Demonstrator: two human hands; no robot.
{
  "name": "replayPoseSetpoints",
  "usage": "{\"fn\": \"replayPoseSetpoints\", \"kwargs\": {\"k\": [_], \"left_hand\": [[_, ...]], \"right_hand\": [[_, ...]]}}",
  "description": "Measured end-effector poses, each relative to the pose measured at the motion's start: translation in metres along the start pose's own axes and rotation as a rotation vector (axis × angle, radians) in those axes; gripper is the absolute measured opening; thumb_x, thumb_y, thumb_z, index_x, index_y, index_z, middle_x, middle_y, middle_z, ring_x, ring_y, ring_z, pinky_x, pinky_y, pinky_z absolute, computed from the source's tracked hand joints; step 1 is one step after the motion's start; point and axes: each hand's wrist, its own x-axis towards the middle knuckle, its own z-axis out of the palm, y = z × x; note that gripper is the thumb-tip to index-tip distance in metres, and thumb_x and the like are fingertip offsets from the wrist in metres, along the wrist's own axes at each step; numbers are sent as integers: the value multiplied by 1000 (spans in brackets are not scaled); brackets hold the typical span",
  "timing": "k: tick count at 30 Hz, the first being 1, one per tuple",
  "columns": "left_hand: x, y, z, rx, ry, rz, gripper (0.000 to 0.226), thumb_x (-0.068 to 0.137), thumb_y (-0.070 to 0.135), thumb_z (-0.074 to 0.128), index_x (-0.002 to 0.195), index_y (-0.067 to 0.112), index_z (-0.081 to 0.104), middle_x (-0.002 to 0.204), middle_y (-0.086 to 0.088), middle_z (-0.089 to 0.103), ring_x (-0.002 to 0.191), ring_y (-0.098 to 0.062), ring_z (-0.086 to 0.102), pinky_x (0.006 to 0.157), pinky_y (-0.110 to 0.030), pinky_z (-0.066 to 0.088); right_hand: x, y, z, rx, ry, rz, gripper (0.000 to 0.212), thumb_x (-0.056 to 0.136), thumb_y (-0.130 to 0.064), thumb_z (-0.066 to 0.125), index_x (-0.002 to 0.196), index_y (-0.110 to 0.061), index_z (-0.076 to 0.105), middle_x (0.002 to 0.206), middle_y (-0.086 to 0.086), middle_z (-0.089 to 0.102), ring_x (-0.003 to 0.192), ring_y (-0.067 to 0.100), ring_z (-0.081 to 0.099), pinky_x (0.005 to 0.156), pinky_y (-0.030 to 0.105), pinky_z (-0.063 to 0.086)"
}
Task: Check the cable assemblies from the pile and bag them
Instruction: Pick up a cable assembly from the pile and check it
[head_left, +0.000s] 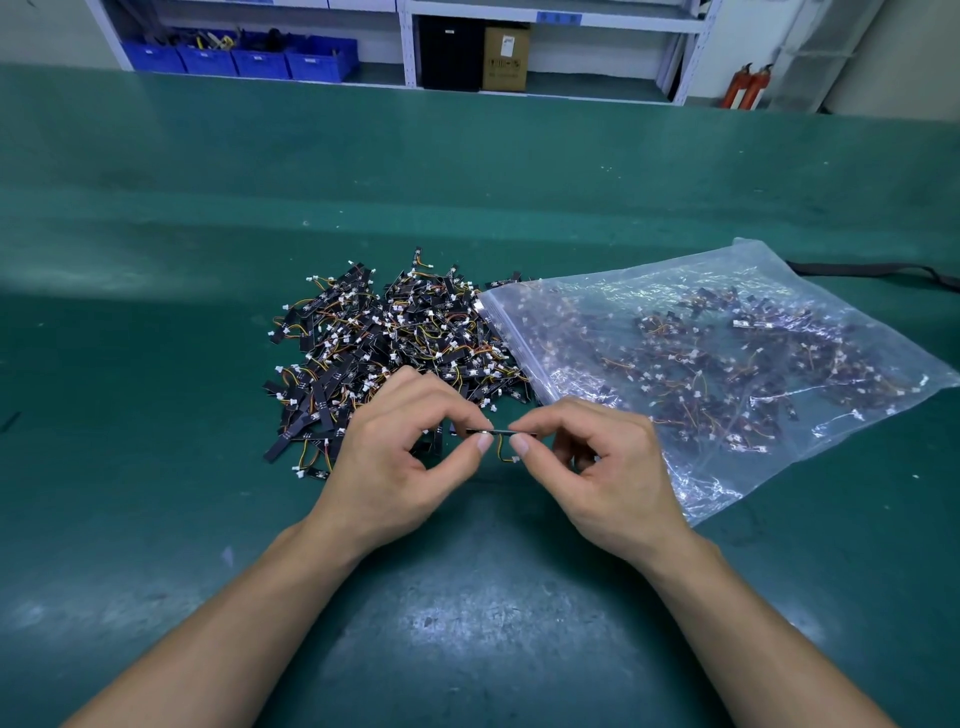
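Shelving (519, 21) with blue bins (239, 60) and a box (506, 57) stood behind a long green counter (467, 182). On the counter's right side lay a clear zip bag (727, 260), part-filled, its mouth turned toward the pile (395, 332). The pile lay just left of the bag and touched its edge.

In front of the pile, the left hand (400, 447) and right hand (608, 457) were raised close together. Between them was one assembly (500, 431), a thin black strip held level. A short yellow lead (501, 451) and a white plug (515, 459) hung beneath it.

The step looked like the check, with bagging to come. To do it well, the strip should probably be held by its ends only. It could be turned so both faces catch the light, and the joint, lead and plug looked over without bending the strip or tugging the lead. Since the bag's mouth lay against the pile, a passed piece would best go well inside, so checked and unchecked did not mix.

Each hand's thumb and forefinger were nearly closed, the fingers (483, 442) pinching one end of the strip. The remaining fingers curled loosely and held nothing.
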Motion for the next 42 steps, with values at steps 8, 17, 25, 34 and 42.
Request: {"fn": "replayPoseSetpoints", "kwargs": {"k": [8,17,25,34,42], "left_hand": [[-1,-1,0,-20,7,-1,10,88,20,71,84,11,74,84,4,69,81,-17,58,77,-27,43],[-1,-1,1,-13,15,10,10,89,19,71,85,10,74,83,4,68,81,-13,57,77,-26,43],[-1,-3,1,-11,12,29,14,83,13,80,95,13,74,85,5,67,83,-12,56,74,-23,40],[0,-5,2,11,28,12,11,92,20,70,86,11,72,84,6,66,82,-6,52,75,-21,39],[0,-3,2,2,9,12,11,91,22,71,86,12,72,84,5,67,81,-12,57,76,-27,43]], "right_hand": [[1,-1,1,-14,4,-7,5,87,-12,76,88,-18,75,74,-16,64,55,4,50,58,7,34],[2,-4,-1,-7,-21,5,2,88,-13,74,87,-14,76,75,-18,65,54,8,51,58,10,35],[2,-2,-1,117,-62,154,13,92,-22,67,81,-21,73,64,-14,62,51,6,48,55,16,36],[0,-4,-5,374,-68,226,39,81,0,49,100,-22,74,77,1,72,47,19,52,50,24,39],[1,-3,0,81,-4,76,4,87,-19,75,84,-21,76,71,-17,67,53,4,52,57,12,37]]}}
